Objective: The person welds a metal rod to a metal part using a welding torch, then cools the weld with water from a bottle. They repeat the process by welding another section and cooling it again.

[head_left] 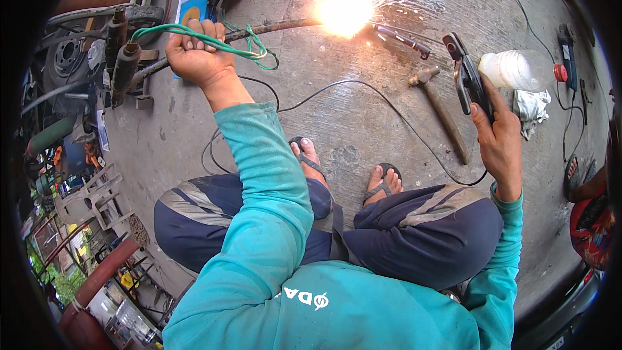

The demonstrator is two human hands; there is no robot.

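Note:
My left hand [202, 58] is closed around a long dark metal bar [278, 27]. Looped green wires [170, 28] cross the back of that hand and hang beside the bar. In my right hand [502, 131] is a black electrode holder [468, 72], clamping a thin welding electrode [414, 34]. A bright welding arc [345, 11] throws sparks where the electrode meets the bar's far end, and its glare hides the joint. A short dark metal piece [400, 39] lies just below the electrode. The hammer [446, 116] rests on the concrete below the holder.
A plastic jug [518, 69] with a red cap, a white cloth [532, 107] and an angle grinder [567, 58] lie at right. The black cable [395, 105] curves across the floor before my feet. Metal parts and a wheel [67, 57] crowd the left. Another person [593, 220] is at far right.

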